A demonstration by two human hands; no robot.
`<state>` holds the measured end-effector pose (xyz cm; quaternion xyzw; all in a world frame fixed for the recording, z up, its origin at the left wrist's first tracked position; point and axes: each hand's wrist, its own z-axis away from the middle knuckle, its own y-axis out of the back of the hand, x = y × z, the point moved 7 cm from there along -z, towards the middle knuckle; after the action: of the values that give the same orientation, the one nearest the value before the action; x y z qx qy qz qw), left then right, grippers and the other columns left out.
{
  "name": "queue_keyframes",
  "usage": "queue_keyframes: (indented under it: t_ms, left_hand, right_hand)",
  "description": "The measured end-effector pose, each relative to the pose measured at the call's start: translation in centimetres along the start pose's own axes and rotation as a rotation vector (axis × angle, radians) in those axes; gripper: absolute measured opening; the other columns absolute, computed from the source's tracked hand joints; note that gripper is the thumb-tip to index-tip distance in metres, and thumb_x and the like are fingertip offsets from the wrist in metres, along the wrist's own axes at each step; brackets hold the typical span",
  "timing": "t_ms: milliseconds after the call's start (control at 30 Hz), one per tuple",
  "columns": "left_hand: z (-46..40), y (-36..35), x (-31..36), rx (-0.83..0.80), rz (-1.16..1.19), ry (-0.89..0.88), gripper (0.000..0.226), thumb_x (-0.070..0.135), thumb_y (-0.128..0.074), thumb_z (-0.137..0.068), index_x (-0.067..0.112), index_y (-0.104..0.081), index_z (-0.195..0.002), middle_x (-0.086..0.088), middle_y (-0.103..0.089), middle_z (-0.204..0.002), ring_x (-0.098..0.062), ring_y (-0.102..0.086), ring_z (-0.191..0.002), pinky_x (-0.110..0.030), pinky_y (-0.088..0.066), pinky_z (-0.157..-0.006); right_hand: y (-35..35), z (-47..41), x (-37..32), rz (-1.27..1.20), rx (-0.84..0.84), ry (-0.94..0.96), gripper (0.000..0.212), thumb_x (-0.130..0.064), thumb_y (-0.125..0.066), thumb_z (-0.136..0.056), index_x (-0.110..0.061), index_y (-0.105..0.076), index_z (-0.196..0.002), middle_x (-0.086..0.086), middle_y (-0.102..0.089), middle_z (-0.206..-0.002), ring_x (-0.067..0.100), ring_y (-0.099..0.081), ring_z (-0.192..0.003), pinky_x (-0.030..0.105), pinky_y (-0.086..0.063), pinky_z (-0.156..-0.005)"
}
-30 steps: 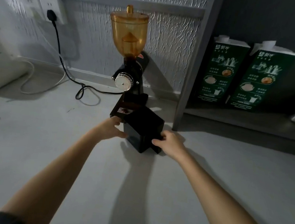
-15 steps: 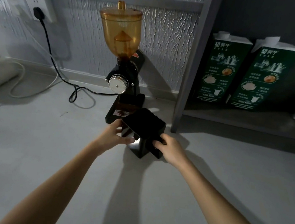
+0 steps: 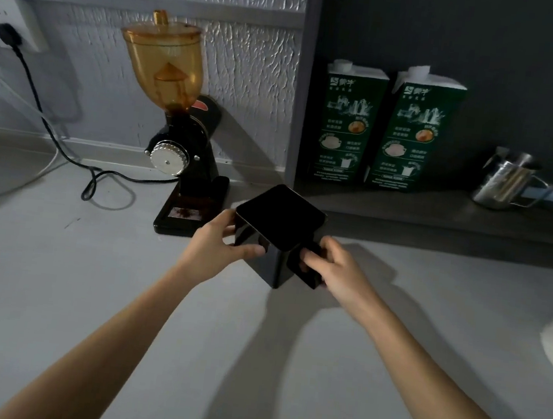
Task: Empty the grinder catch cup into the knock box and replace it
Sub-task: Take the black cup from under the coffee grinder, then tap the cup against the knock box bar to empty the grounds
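- Both forearms reach forward over the grey countertop (image 3: 86, 291).
- Left hand (image 3: 210, 248): thumb and fingers clamp the left wall of the square black catch cup (image 3: 273, 243).
- Right hand (image 3: 336, 274): fingers curled around its right-side handle.
- Cup held upright, just right of the black grinder with amber hopper (image 3: 179, 143); grinder tray vacant, grounds scattered.
- Two green cartons (image 3: 384, 128) behind on the shelf.

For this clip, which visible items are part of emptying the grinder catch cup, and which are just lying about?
Part of the job:
- black catch cup, held by the left hand and right hand
- grinder, its base tray now vacant with some grounds on it

Just lying about:
- two green cartons
- steel pitcher
- plug and cable

No knock box is visible.
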<state>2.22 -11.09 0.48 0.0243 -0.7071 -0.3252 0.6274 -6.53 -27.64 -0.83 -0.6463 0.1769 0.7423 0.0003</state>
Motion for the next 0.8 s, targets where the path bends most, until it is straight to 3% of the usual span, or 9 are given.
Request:
queue_keyframes:
  t_ms: [167, 400, 533, 700, 800]
  left_hand:
    - [0.6, -4.5, 3.7, -0.019, 0.016, -0.07, 0.063, 0.023, -0.076, -0.07, 0.016, -0.048, -0.126, 0.0, -0.058, -0.123, -0.02, -0.052, -0.12, -0.032, -0.043, -0.097]
    - [1.3, -11.8, 9.3, -0.096, 0.027, -0.138, 0.069, 0.029, -0.076, -0.068, 0.013, -0.046, -0.129, -0.007, -0.058, -0.129, -0.023, -0.052, -0.122, -0.037, -0.043, -0.103]
    - [2.0, -15.9, 13.2, -0.126, 0.031, -0.205, 0.066, 0.029, -0.074, -0.071, 0.013, -0.046, -0.128, -0.005, -0.059, -0.128, -0.02, -0.052, -0.121, -0.024, -0.04, -0.093]
    - [2.8, -20.6, 17.3, -0.199, 0.063, -0.263, 0.065, 0.029, -0.073, -0.073, 0.014, -0.045, -0.129, -0.005, -0.057, -0.13, -0.02, -0.051, -0.123, -0.022, -0.038, -0.091]
    - [3.0, -23.1, 19.5, -0.239, 0.074, -0.293, 0.065, 0.031, -0.072, -0.073, 0.014, -0.045, -0.129, -0.004, -0.057, -0.13, -0.019, -0.051, -0.122, -0.022, -0.038, -0.09]
  right_hand:
    - [4.8, 2.9, 0.4, -0.174, 0.052, -0.071, 0.017, -0.018, -0.052, -0.088, -0.02, -0.043, -0.073, 0.0, -0.053, -0.078, 0.012, -0.052, -0.076, 0.035, -0.044, -0.072]
    - [13.0, 7.0, 1.3, -0.286, 0.203, -0.131, 0.022, -0.013, -0.054, -0.085, -0.019, -0.046, -0.065, 0.003, -0.05, -0.065, 0.012, -0.048, -0.063, 0.027, -0.036, -0.06]
    - [17.8, 9.7, 1.7, -0.342, 0.295, -0.127, 0.023, -0.014, -0.053, -0.085, -0.017, -0.05, -0.062, 0.004, -0.049, -0.058, 0.013, -0.047, -0.058, 0.026, -0.03, -0.056]
    - [23.0, 12.4, 2.4, -0.441, 0.394, -0.132, 0.025, -0.023, -0.053, -0.086, -0.019, -0.048, -0.061, -0.002, -0.047, -0.058, 0.01, -0.046, -0.056, 0.022, -0.034, -0.053]
    - [25.7, 13.7, 2.8, -0.442, 0.448, -0.125, 0.028, -0.032, -0.052, -0.086, -0.022, -0.045, -0.061, -0.003, -0.041, -0.058, 0.01, -0.042, -0.056, 0.025, -0.031, -0.059]
